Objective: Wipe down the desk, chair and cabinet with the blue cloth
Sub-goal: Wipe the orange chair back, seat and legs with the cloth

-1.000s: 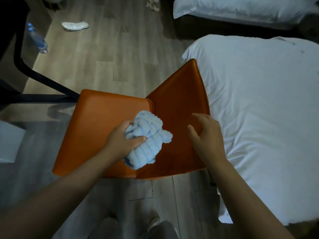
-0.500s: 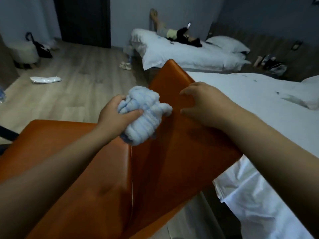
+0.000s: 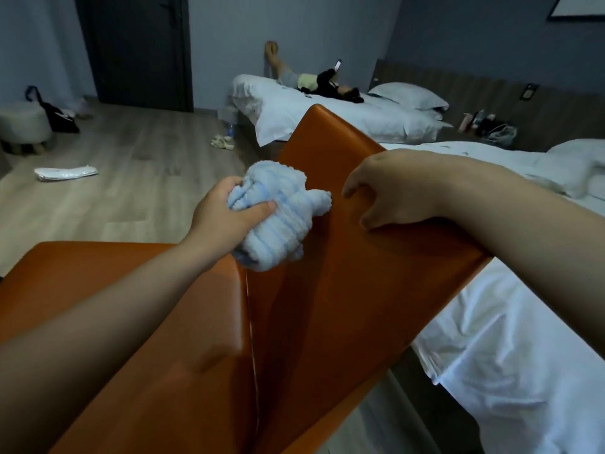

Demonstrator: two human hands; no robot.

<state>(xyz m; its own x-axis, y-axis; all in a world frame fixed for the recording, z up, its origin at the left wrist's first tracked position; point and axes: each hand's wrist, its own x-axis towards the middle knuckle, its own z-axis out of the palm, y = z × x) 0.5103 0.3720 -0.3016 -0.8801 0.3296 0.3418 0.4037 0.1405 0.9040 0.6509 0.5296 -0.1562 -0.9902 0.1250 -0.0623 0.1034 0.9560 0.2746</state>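
Step in hand: wiping the orange chair [image 3: 330, 299], by my reading; work is on the backrest [image 3: 370, 263], upper part.
Left hand [image 3: 226, 215]: fingers and thumb wrapped round the blue cloth [image 3: 278, 221], a firm fistful.
Blue cloth: bunched into a ribbed wad, pressed on the front face of the backrest, near its left edge and well below its top corner. Its lower end hangs just above the crease where backrest meets seat [image 3: 124, 290].
Cloth to hand: wad bulges out of the left fist toward the middle of the backrest; thumb lies across its front.
Right hand [image 3: 391, 191]: on the backrest just right of the cloth, not touching it. Fingers curled, fingertips and thumb bearing on the face, forearm lying over the backrest's right edge. Reads as a bracing hold.
Doing it well: hold the brace so the backrest does not rock under pressure. Run long overlapping strokes from the top corner of the backrest down to the crease. A flatter cloth would cover more than this wad does.
Also needed: shift the bracing hand aside, or the patch under it stays unwiped. Push the cloth into the crease, where grit likely gathers.
Behind the backrest: a bed [image 3: 523, 355] with a white sheet, close against it.
Desk, cabinet: not in view.
Progress: cannot tell how much of the chair is already clean; no marks show.
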